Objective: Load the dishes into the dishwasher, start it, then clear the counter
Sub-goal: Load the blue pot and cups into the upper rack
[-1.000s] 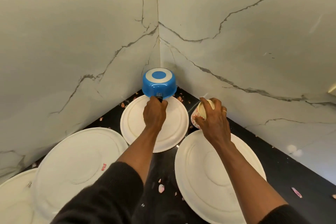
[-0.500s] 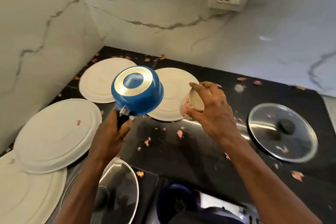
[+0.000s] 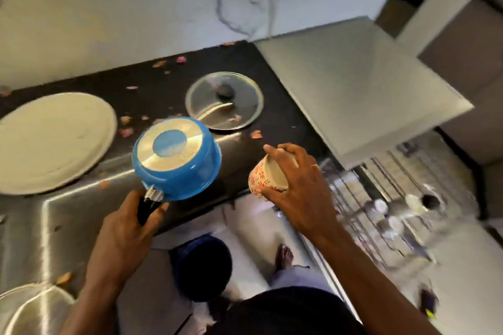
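Left hand (image 3: 125, 234): we see its fingers and thumb clenched round the black handle (image 3: 145, 211) of the blue saucepan (image 3: 179, 163).
Blue saucepan: held up off the surface and upturned, with its shiny base and blue centre disc facing us. It hangs just in front of the glass lid (image 3: 224, 100) and a little to the lid's left, its rim overlapping the lid's near edge in our view.
Right hand (image 3: 299, 193): its fingers are curled over the end of the flowered cup (image 3: 268, 177) and the thumb is pressed to the cup's lower side, so it is grasping the cup. A ring shows on one finger.
Flowered cup: cream with red blossoms, tilted, carried in the air in front of the glass lid and slightly to its right.
Glass lid: lies flat on the black counter (image 3: 272, 84), dark knob up.
White plate (image 3: 51, 141): lies on the counter well to the left of the glass lid.
Scraps (image 3: 126, 132): small pinkish bits are scattered on the counter between the plate and the glass lid.
Wire rack (image 3: 381, 198): sits below counter level, to the right of the glass lid and nearer us. It is too blurred for us to tell what it holds.
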